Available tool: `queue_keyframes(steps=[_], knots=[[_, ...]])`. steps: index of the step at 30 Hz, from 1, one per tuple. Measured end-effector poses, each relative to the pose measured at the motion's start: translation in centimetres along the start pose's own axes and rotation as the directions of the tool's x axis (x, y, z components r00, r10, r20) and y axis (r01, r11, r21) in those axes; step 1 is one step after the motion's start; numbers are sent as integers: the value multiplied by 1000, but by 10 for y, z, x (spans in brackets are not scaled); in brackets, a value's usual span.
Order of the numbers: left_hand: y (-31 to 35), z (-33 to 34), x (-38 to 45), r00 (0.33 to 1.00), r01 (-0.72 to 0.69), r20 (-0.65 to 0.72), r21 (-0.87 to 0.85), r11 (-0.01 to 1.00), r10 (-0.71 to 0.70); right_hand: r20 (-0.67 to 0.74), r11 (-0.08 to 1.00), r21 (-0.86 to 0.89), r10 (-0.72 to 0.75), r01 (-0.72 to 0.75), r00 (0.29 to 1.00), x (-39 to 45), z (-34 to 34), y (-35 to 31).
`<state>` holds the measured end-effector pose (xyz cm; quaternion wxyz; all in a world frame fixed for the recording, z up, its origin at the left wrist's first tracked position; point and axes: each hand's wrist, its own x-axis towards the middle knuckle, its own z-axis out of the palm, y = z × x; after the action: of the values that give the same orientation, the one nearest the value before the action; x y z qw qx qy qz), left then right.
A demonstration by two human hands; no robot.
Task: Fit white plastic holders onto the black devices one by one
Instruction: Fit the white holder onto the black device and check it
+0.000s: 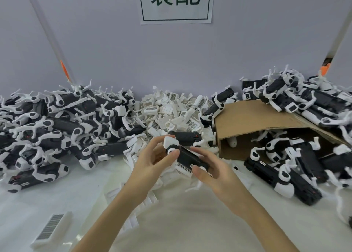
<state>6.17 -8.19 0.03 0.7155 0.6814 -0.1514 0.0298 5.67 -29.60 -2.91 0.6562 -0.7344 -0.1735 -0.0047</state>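
Observation:
I hold one black device point(190, 157) in both hands above the white table, in the middle of the head view. My left hand point(154, 160) grips its white front end point(170, 142), thumb and fingers curled round it. My right hand point(211, 170) pinches the rear end, with a white plastic holder point(183, 167) bearing a barcode label pressed against the underside of the device. How far the holder sits on the device is hidden by my fingers.
A heap of loose white holders point(171, 111) lies behind my hands. Black devices with white arms are piled at the left point(62, 126) and at the right point(297, 156), partly under a bent cardboard sheet point(253, 122). One holder point(51, 230) lies at the near left.

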Motion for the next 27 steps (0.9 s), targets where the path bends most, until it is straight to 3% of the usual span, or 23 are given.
queue_keyframes(steps=[4,7,9,12,13,14,17,20,22,25,27], knots=[[2,-3,-2,997,-70,37,44,997,68,23,999,-22,-46,47,999,0,-3,-3],[1,2,-3,975,-220,39,256,941,218,-4,960,-246,-141,136,990,-1,0,2],[-5,8,-3,902,-424,139,471,774,410,-19,887,-419,-222,194,975,0,4,10],[-16,20,-4,711,-648,390,687,330,585,-11,862,-472,-216,185,976,1,8,22],[-19,22,-5,683,-659,421,708,254,597,-5,870,-459,-207,182,978,1,7,24],[-20,23,-6,680,-654,417,718,240,603,2,874,-447,-212,190,977,0,6,25],[-19,26,-9,732,-609,300,690,391,611,43,825,-491,-299,280,953,-1,5,19],[-15,30,-11,863,-457,46,496,739,503,69,758,-576,-330,308,941,-1,9,16],[-10,28,-10,933,-318,-59,326,890,355,42,772,-576,-301,269,953,-1,10,14],[-4,22,-7,971,-182,-146,78,980,192,21,831,-503,-263,238,964,-2,12,11],[-1,23,-7,975,-143,-170,5,990,142,34,869,-440,-235,226,971,-4,14,9]])
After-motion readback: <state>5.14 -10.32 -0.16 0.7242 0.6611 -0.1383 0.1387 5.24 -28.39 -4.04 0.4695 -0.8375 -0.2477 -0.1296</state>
